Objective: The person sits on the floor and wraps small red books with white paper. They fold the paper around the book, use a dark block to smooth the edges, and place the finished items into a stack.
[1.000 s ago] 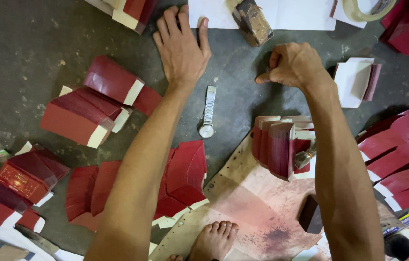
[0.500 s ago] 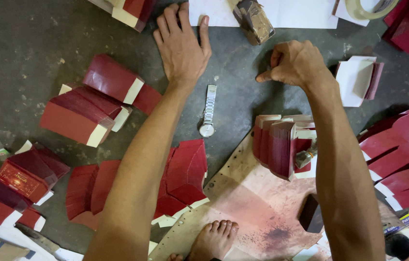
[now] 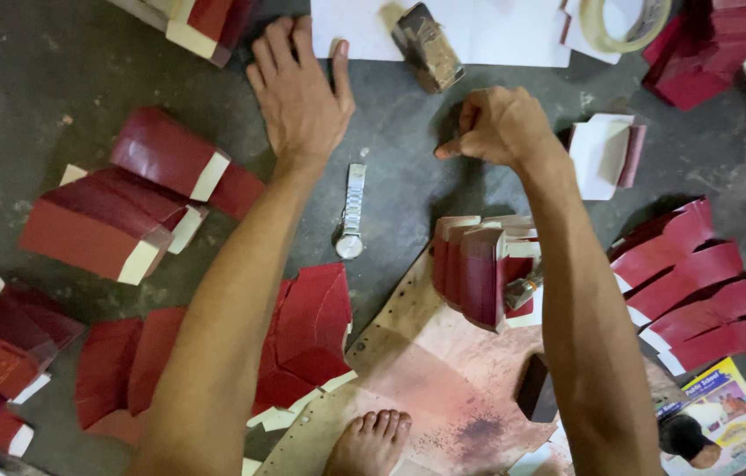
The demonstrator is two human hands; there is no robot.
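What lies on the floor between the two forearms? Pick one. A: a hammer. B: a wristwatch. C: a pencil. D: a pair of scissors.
B: a silver metal-band wristwatch lies flat on the dark floor, beside the left forearm and below the left hand.

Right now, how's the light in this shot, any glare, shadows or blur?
Head view: dim, even light; soft shadows fall beside the right hand and under the red cards; slight shine on the wristwatch; the left hand looks sharp, corners darken a little.
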